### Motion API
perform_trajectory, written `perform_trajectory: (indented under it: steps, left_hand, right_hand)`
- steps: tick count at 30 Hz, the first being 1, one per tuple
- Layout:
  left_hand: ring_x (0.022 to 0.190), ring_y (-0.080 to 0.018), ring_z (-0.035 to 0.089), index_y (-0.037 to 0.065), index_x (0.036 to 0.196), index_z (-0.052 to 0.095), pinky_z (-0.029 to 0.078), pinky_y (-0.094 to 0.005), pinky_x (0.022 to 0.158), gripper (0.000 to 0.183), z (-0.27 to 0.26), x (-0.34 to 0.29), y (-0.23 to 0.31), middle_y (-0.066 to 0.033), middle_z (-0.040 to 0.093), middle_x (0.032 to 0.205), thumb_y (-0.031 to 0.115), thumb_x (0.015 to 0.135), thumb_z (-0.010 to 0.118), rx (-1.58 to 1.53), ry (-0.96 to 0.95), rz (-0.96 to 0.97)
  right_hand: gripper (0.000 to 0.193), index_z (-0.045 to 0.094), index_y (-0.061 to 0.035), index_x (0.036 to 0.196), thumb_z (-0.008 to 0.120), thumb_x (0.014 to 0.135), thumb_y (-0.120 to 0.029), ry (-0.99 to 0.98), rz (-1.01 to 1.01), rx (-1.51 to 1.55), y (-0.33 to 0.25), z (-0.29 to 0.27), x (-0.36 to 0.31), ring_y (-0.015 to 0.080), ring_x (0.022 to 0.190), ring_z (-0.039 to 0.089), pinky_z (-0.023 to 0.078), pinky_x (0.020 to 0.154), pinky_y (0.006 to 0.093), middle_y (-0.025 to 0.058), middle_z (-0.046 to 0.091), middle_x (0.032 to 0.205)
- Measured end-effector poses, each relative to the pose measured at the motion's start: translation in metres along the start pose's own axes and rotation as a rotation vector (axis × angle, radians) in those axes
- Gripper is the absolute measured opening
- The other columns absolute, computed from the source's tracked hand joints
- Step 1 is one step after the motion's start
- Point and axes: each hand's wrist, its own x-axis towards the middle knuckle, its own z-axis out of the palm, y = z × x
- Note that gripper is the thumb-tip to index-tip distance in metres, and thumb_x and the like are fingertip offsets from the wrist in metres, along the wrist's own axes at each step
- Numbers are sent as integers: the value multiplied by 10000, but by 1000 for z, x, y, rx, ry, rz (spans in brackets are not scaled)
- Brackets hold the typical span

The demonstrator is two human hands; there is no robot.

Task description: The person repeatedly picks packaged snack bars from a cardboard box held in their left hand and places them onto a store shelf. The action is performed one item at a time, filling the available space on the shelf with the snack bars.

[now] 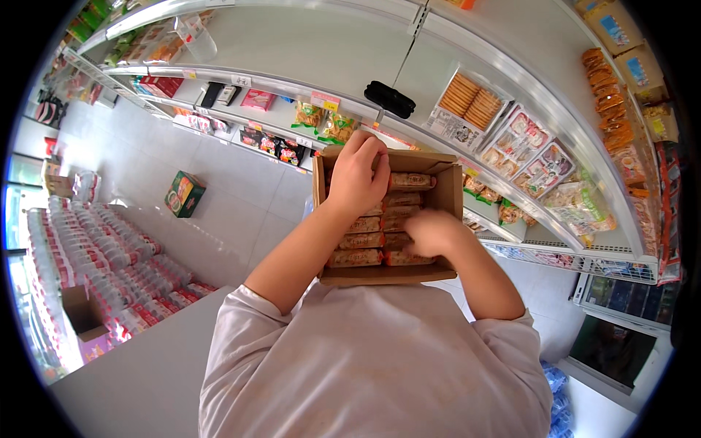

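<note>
An open cardboard box (319,191) is in front of my chest, with two columns of wrapped snack packets (355,257) in it. My left hand (359,174) is over the far left part of the box, its fingers curled in; whatever they may hold is hidden. My right hand (438,232) reaches into the box from the right, at the right column of packets. Motion smears its fingers, so their grip cannot be made out.
Ahead stands a store shelf (292,36) holding a black pouch (389,99), a tray of biscuits (471,101) and bagged snacks. On the floor at left lie a green carton (185,194) and stacked bottle packs (109,255). A grey surface (146,365) is at lower left.
</note>
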Motion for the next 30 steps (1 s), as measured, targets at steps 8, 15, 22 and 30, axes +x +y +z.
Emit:
perform_trajectory:
  steps: [8, 15, 22, 30]
  left_hand:
    - [803, -373, 584, 23, 860, 572, 489, -432, 689, 114, 1, -1, -4, -149, 572, 907, -34, 786, 637, 16, -9, 39]
    - [801, -366, 591, 18, 863, 576, 496, -408, 694, 118, 1, 0, -10, -150, 571, 899, -51, 785, 630, 5, -6, 20]
    - [787, -368, 587, 15, 851, 573, 494, -405, 673, 106, 0, 1, -3, -147, 569, 887, -58, 792, 622, -13, -18, 16]
    - [800, -140, 615, -14, 978, 598, 510, -272, 700, 71, 0, -10, -5, -63, 638, 992, 34, 982, 545, -536, -458, -349]
  right_hand:
    - [609, 568, -42, 1346, 628, 920, -474, -175, -170, 397, -2, 55, 27, 382, 1129, 633, 496, 965, 436, 234, 666, 1209]
    - [796, 565, -9, 1321, 718, 810, -600, -177, -176, 428, 6, 25, 9, 378, 1160, 614, 493, 962, 434, 224, 652, 1239]
    - [591, 628, 10, 1189, 803, 717, -300, -4, -224, 280, 13, 11, -47, 383, 1016, 653, 524, 864, 439, 209, 689, 1087]
    - [400, 609, -64, 1101, 577, 735, 97, 536, -507, 1329, 44, 7, -70, 208, 1104, 630, 493, 945, 369, 86, 655, 1188]
